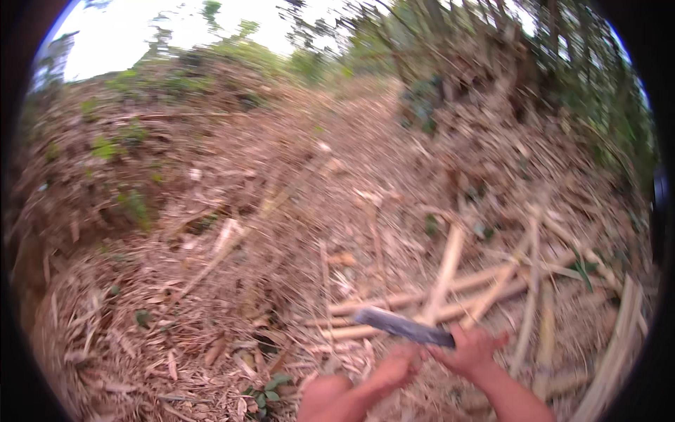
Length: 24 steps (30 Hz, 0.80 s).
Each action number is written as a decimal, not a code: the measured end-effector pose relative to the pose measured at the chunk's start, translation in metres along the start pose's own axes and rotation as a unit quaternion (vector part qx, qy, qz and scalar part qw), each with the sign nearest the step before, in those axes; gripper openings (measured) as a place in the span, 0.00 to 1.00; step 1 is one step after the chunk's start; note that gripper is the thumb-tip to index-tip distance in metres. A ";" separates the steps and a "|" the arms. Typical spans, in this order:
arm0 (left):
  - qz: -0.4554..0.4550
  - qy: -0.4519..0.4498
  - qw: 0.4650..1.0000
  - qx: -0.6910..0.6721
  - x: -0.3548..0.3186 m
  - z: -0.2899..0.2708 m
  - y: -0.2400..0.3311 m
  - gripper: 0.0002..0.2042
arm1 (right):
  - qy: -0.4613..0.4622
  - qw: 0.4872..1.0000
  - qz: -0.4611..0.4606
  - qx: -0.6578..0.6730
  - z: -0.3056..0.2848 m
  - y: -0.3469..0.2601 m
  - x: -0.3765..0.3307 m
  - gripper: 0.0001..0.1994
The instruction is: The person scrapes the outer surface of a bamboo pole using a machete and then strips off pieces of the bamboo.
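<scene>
My right hand (470, 349) is closed around one end of a dark grey, flat blade (404, 325), which looks like a machete. The blade points to the left and slightly away from me, with a paler, worn-looking tip. Any handle is hidden in the hand. My left hand (395, 367) is just below the blade, close to the right hand; its fingers are smeared by motion, and I cannot tell whether they touch the blade. Beyond the blade, several cut bamboo poles (401, 301) lie crossed on the ground.
Dry leaves and bamboo litter (232, 295) cover the sloping ground. A thick split pole (619, 344) lies at the right edge. A low green plant (264, 395) grows near the front. Bamboo stems (562, 77) rise at the back right beside a mound of roots (485, 77).
</scene>
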<state>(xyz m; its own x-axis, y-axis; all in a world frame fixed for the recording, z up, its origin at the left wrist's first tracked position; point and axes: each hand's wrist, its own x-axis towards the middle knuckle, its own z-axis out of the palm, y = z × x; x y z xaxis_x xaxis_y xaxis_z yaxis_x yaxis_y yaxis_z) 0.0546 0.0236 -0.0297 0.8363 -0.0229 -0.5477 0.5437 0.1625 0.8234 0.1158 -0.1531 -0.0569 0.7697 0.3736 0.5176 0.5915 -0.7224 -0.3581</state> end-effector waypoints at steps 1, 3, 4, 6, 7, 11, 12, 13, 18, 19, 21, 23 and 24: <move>0.011 -0.064 0.997 -0.030 -0.004 -0.016 0.002 0.14 | 0.011 1.000 -0.016 -0.012 0.008 -0.003 0.004 0.30; 0.018 -0.088 0.994 -0.057 -0.006 -0.016 0.007 0.13 | 0.020 0.999 -0.046 -0.007 0.004 0.000 0.011 0.30; 0.009 -0.096 0.994 -0.055 -0.004 -0.008 0.007 0.13 | 0.019 0.998 -0.051 -0.024 -0.001 0.008 0.010 0.30; 0.003 -0.088 0.995 -0.050 -0.007 -0.002 0.009 0.13 | 0.021 0.996 -0.076 -0.044 -0.011 0.004 0.010 0.30; -0.005 -0.090 0.995 -0.041 -0.008 0.000 0.007 0.13 | 0.017 0.995 -0.089 -0.049 -0.019 0.001 0.008 0.30; -0.012 -0.091 0.995 -0.032 -0.019 0.002 0.001 0.14 | 0.031 0.993 -0.083 -0.078 -0.021 0.020 0.012 0.32; -0.020 -0.108 0.993 -0.038 -0.017 0.004 0.001 0.14 | 0.036 0.994 -0.006 -0.102 -0.018 0.039 0.014 0.32; -0.030 -0.123 0.991 -0.047 -0.014 0.005 -0.001 0.15 | 0.012 0.985 0.132 -0.110 -0.027 0.042 0.024 0.31; -0.042 -0.122 0.989 -0.075 -0.015 -0.004 -0.001 0.17 | 0.003 0.994 0.057 -0.090 -0.019 0.021 0.018 0.29; -0.037 -0.115 0.991 -0.064 -0.016 -0.003 -0.001 0.17 | 0.009 0.995 -0.011 -0.097 -0.021 0.016 0.015 0.28; -0.031 -0.096 0.994 -0.043 -0.019 0.003 0.000 0.16 | 0.045 0.995 -0.025 -0.090 -0.019 0.032 0.023 0.29; -0.026 -0.103 0.994 -0.027 -0.018 0.012 0.002 0.17 | 0.017 0.982 0.141 -0.122 -0.020 0.051 0.032 0.29; -0.018 -0.108 0.994 -0.018 -0.018 0.015 0.005 0.17 | 0.047 0.977 0.146 -0.150 -0.018 0.060 0.035 0.29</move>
<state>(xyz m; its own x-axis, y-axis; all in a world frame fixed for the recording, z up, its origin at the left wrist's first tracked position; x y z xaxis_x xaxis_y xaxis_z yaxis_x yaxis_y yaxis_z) 0.0434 0.0097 -0.0130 0.8138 -0.2400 -0.5292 0.5742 0.1925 0.7957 0.1740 -0.1938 -0.0465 0.8610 0.0816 0.5020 0.2427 -0.9333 -0.2646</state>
